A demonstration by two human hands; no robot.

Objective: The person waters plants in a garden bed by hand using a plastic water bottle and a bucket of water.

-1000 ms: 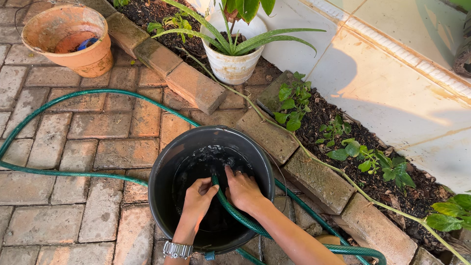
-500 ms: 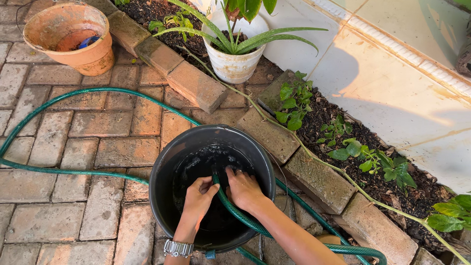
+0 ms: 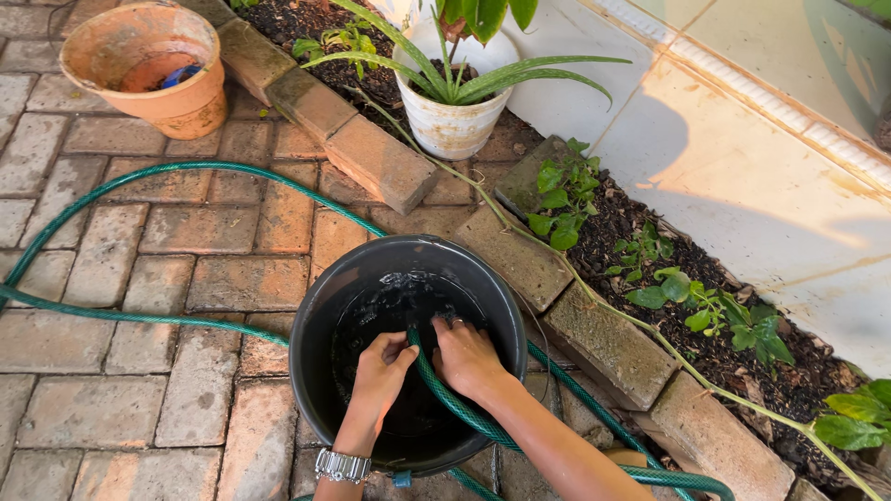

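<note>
Since the earlier frame the view is shifting slightly, so the black bucket (image 3: 408, 348) and both hands are sitting a little further right and lower; the grip itself is unchanged. The left hand (image 3: 382, 369) is curling its fingers closed around the end of the green hose (image 3: 445, 394) inside the bucket, while the right hand (image 3: 467, 357) is pressing down on the hose with fingers together. The hose, ribbed and dark green, is arching over the bucket's near rim and looping across the brick paving (image 3: 186, 278). Water is churning in the bucket. Farther off, a white pot (image 3: 452, 125) is holding a spiky plant, and a terracotta pot (image 3: 148, 65) is holding something blue.
</note>
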